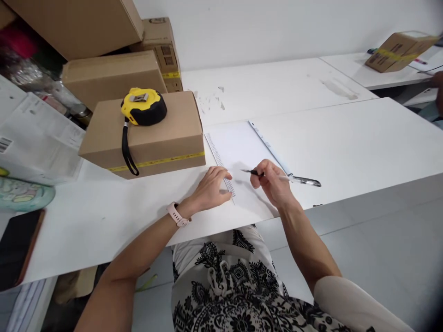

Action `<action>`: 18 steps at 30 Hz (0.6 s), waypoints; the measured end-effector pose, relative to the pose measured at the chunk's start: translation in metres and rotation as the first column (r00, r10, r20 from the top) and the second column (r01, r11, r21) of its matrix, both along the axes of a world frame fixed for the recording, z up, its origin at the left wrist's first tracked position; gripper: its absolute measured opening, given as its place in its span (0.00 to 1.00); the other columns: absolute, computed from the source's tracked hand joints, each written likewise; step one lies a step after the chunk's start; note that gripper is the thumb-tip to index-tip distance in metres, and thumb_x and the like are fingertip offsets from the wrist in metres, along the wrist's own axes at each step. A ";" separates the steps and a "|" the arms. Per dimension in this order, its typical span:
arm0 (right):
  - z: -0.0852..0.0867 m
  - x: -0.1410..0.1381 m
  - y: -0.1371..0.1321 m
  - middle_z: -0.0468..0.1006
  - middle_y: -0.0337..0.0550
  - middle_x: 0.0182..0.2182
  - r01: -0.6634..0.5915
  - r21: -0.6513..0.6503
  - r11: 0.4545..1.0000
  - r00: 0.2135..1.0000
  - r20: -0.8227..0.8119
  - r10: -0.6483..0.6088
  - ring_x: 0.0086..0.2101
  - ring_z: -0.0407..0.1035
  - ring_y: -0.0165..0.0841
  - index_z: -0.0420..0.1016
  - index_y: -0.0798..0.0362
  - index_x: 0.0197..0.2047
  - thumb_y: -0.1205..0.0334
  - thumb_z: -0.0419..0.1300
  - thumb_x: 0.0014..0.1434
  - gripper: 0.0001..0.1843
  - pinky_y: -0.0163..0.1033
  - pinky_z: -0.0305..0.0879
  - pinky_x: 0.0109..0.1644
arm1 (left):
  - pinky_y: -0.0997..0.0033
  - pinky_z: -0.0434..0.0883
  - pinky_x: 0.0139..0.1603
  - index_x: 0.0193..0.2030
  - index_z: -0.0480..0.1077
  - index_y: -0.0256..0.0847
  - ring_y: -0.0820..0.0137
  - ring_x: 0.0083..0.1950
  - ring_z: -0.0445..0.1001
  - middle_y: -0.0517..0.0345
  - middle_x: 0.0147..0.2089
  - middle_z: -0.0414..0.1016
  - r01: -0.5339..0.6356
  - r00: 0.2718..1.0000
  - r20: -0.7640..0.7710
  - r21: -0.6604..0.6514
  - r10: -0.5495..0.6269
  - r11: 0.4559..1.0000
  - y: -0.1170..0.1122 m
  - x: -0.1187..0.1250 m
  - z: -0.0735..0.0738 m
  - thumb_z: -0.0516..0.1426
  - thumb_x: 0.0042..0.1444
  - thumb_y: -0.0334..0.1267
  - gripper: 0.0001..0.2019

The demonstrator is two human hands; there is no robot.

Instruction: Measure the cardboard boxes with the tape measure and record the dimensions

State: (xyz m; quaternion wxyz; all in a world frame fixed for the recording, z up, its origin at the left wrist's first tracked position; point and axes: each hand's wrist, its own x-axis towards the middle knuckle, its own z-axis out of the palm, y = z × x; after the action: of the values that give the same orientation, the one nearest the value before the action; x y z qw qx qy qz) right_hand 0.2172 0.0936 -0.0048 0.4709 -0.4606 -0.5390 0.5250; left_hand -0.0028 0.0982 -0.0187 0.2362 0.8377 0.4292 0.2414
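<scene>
A white notebook [233,145] lies open-faced on the table in front of me, with a coil-like strip along its left edge and a pale blue band along its right edge. My left hand [212,189] rests at the lower left edge of the notebook, thumb and fingers curved and apart, holding nothing. Over the page's lower right part, my right hand [273,182] grips a pen [255,172] with a dark grip and a clear barrel. The pen's tip points left, close to the paper; whether it touches, I cannot tell. Its clipped end sticks out to the right.
Left of the notebook, a yellow-black tape measure [143,107] sits on a cardboard box [159,138]. More boxes [110,74] are stacked behind. A phone [20,246] lies at the far left. At the far right are another box [398,53] and part of another person.
</scene>
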 end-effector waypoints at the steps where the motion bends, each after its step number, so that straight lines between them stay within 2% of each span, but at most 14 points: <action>1: -0.003 -0.003 -0.007 0.69 0.36 0.20 0.013 -0.011 1.000 1.000 0.025 -0.013 0.23 0.65 0.33 0.64 0.47 0.33 0.26 0.52 0.58 0.30 0.41 0.65 0.33 | 0.45 0.66 0.65 0.48 0.66 0.43 0.52 0.66 0.65 0.45 0.61 0.70 0.003 1.000 -0.004 -0.037 -0.003 0.999 -0.001 0.000 -0.003 0.63 0.50 0.34 0.19; 3: -0.007 -0.006 -0.018 0.72 0.39 0.24 0.004 -0.016 1.000 0.998 0.059 -0.003 0.28 0.67 0.34 0.69 0.48 0.37 0.29 0.47 0.63 0.30 0.41 0.66 0.36 | 0.41 0.59 0.71 0.51 0.64 0.43 0.49 0.71 0.59 0.41 0.65 0.66 0.005 1.000 -0.027 -0.064 -0.007 0.998 -0.004 0.002 -0.008 0.64 0.49 0.35 0.22; 6: -0.010 -0.005 -0.029 0.76 0.42 0.33 -0.057 -0.041 0.998 0.991 0.116 0.062 0.36 0.70 0.35 0.74 0.49 0.44 0.35 0.56 0.63 0.25 0.41 0.66 0.40 | 0.41 0.49 0.75 0.53 0.62 0.42 0.50 0.74 0.54 0.40 0.68 0.63 -0.013 0.999 -0.053 -0.086 0.008 0.996 -0.006 0.005 -0.012 0.64 0.50 0.35 0.25; 8: -0.013 -0.006 -0.034 0.75 0.41 0.31 -0.058 -0.084 0.995 0.980 0.185 0.072 0.32 0.67 0.33 0.76 0.50 0.38 0.39 0.61 0.61 0.21 0.38 0.62 0.35 | 0.42 0.47 0.76 0.53 0.61 0.42 0.51 0.75 0.53 0.40 0.69 0.62 -0.019 0.998 -0.062 -0.106 0.012 0.994 -0.006 0.006 -0.011 0.63 0.50 0.35 0.24; 11: -0.019 -0.012 -0.038 0.69 0.36 0.23 -0.017 -0.083 0.996 0.968 0.248 0.037 0.25 0.59 0.29 0.73 0.51 0.31 0.41 0.60 0.62 0.21 0.36 0.54 0.28 | 0.43 0.46 0.76 0.54 0.61 0.41 0.51 0.76 0.52 0.39 0.70 0.61 -0.017 0.997 -0.071 -0.128 0.008 0.992 -0.005 0.006 -0.010 0.63 0.50 0.35 0.24; 14: -0.023 -0.021 -0.038 0.70 0.34 0.22 0.013 -0.070 0.997 0.976 0.218 0.002 0.23 0.58 0.28 0.68 0.50 0.31 0.44 0.65 0.59 0.19 0.35 0.54 0.27 | 0.42 0.46 0.76 0.54 0.62 0.41 0.52 0.76 0.52 0.39 0.70 0.61 -0.017 0.997 -0.077 -0.131 0.007 0.991 -0.003 0.004 -0.010 0.63 0.50 0.35 0.24; 18: -0.025 -0.029 -0.035 0.68 0.33 0.18 0.079 -0.067 0.995 0.965 0.254 -0.059 0.21 0.57 0.27 0.62 0.49 0.24 0.48 0.67 0.56 0.21 0.35 0.53 0.26 | 0.41 0.47 0.75 0.53 0.64 0.43 0.53 0.75 0.55 0.41 0.70 0.62 0.007 0.997 -0.079 -0.130 -0.018 0.991 0.000 0.000 -0.012 0.63 0.52 0.36 0.22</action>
State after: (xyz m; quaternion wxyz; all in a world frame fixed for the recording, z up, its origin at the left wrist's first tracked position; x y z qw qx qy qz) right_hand 0.1883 0.0583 -0.0302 0.3988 -0.5597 -0.5573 0.4660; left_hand -0.0026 0.0980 -0.0303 0.2742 0.8323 0.4477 0.1777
